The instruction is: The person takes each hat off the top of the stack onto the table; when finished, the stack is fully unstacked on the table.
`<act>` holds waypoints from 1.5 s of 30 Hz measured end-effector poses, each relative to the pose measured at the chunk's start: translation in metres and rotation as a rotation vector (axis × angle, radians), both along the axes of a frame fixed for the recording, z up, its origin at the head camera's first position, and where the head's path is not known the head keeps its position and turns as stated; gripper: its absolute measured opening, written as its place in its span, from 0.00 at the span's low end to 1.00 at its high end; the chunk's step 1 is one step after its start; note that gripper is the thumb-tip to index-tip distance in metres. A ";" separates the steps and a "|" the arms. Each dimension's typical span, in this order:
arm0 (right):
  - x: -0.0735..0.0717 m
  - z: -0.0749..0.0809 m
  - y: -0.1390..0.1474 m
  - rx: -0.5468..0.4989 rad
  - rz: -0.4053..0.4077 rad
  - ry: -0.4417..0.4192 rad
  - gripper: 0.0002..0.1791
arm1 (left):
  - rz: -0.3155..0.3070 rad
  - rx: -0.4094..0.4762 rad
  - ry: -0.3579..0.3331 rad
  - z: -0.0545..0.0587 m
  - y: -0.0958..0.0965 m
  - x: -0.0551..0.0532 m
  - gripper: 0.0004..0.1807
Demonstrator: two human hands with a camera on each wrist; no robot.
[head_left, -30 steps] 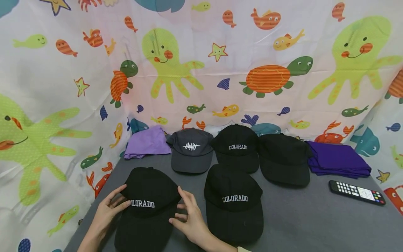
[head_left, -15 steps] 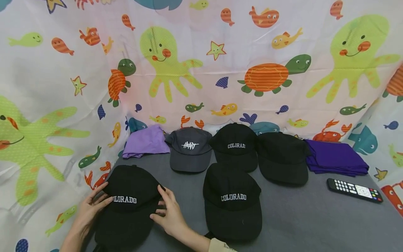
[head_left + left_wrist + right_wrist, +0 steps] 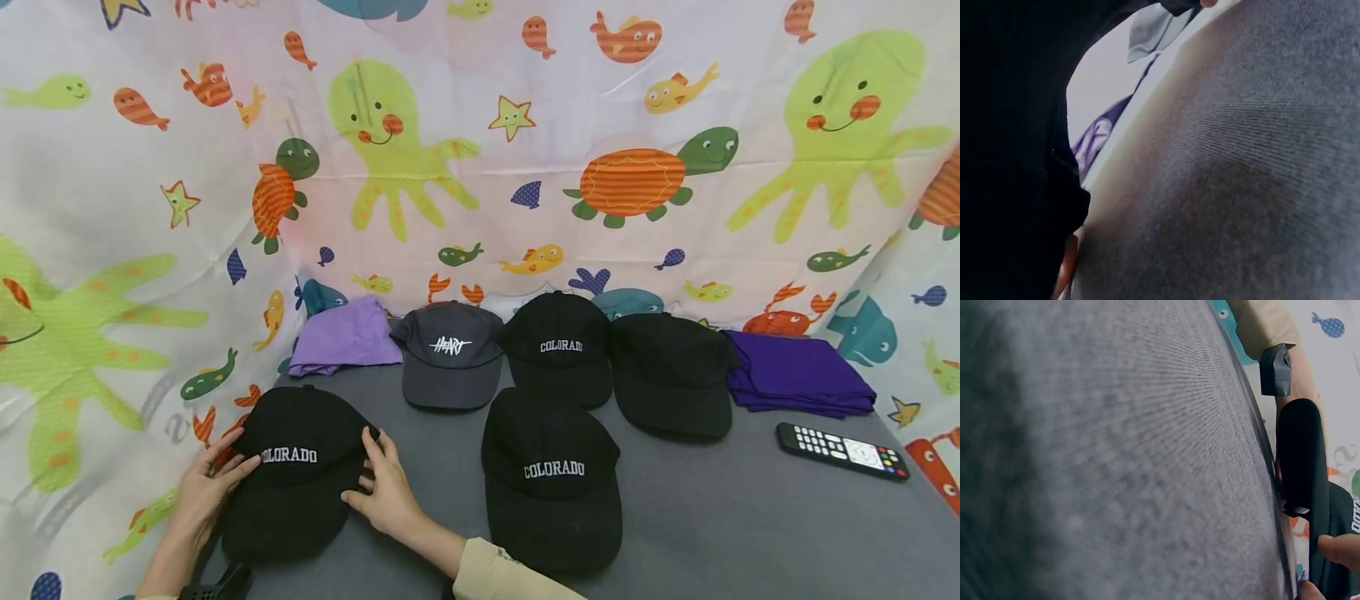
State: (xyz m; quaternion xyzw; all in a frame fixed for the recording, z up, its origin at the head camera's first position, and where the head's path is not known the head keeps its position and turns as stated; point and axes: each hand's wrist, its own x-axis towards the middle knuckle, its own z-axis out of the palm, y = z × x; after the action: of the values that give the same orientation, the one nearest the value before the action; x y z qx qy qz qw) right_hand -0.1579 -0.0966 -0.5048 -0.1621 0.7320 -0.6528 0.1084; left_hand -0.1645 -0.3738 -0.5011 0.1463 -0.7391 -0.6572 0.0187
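Note:
A black baseball cap (image 3: 296, 479) with white COLORADO lettering is at the left front of the table, its brim toward me. My left hand (image 3: 202, 492) grips its left side, thumb near the first letter. On the opposite side my right hand (image 3: 390, 492) holds the cap by its edge, fingers at the crown and thumb by the brim. In the left wrist view the dark cap (image 3: 1010, 150) fills the left side, with a fingertip (image 3: 1069, 265) below it. The right wrist view shows the cap's brim (image 3: 1300, 456) edge-on, raised off the table, with my fingers near it.
Right of my hands lies another black COLORADO cap (image 3: 553, 483). Behind stand a grey HEART cap (image 3: 452, 358), a black COLORADO cap (image 3: 558, 350) and a plain black cap (image 3: 671, 375). Lilac cloth (image 3: 345, 337), purple cloth (image 3: 798, 371) and a remote (image 3: 843, 450) flank them.
Both hands have carried the black cap leftward, away from the other front cap, and slightly back. The other caps, the cloths and the remote have stayed in place.

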 end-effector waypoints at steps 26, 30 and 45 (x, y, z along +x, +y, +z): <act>-0.010 -0.002 0.001 0.277 0.024 0.111 0.54 | -0.042 -0.233 0.025 0.008 0.014 -0.008 0.37; -0.009 0.001 0.005 0.169 0.032 0.044 0.54 | -0.014 -0.265 -0.009 0.013 0.018 -0.004 0.37; -0.003 0.012 0.020 -0.009 0.064 0.090 0.45 | 0.111 -0.290 0.076 0.037 0.056 0.007 0.33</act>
State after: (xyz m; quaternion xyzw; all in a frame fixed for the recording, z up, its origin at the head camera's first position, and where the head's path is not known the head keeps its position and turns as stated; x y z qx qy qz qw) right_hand -0.1606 -0.0771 -0.4927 -0.2152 0.7276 -0.6443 0.0956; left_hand -0.1577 -0.3179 -0.4644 0.1579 -0.8159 -0.5464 0.1039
